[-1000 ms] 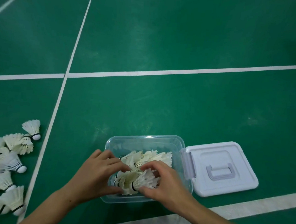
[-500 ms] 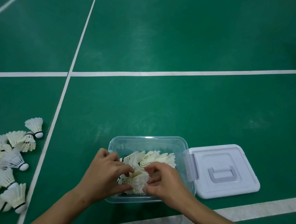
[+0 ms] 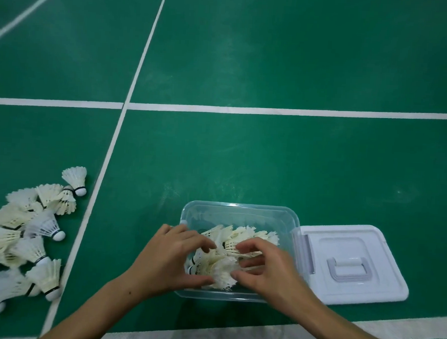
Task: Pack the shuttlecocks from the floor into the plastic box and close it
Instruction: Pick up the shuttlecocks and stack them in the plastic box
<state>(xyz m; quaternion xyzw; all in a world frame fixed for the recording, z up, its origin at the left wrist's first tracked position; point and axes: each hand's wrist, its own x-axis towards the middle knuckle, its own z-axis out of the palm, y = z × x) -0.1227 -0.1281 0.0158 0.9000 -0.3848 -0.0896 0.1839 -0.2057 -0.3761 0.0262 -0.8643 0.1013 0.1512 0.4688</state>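
Note:
A clear plastic box (image 3: pixel 241 209) stands open on the green court floor, holding several white shuttlecocks (image 3: pixel 239 235). Both of my hands are inside it. My left hand (image 3: pixel 170 257) curls round the left side of a bunch of shuttlecocks (image 3: pixel 218 271) near the box's front. My right hand (image 3: pixel 266 269) grips the same bunch from the right, fingers bent over the feathers. The white lid (image 3: pixel 355 261) with its handle lies flat on the floor, touching the box's right side. A pile of several loose shuttlecocks (image 3: pixel 24 235) lies on the floor at the left.
White court lines cross the floor: one (image 3: pixel 273 111) runs across behind the box, one (image 3: pixel 108 159) goes between box and pile, and one (image 3: pixel 233 335) passes under my forearms. Green floor (image 3: pixel 270 159) stretches beyond the box.
My hands have stayed in the box on the bunch, shifting the shuttlecocks slightly; my right fingers have spread a little. The view has shifted so the pile shows more fully.

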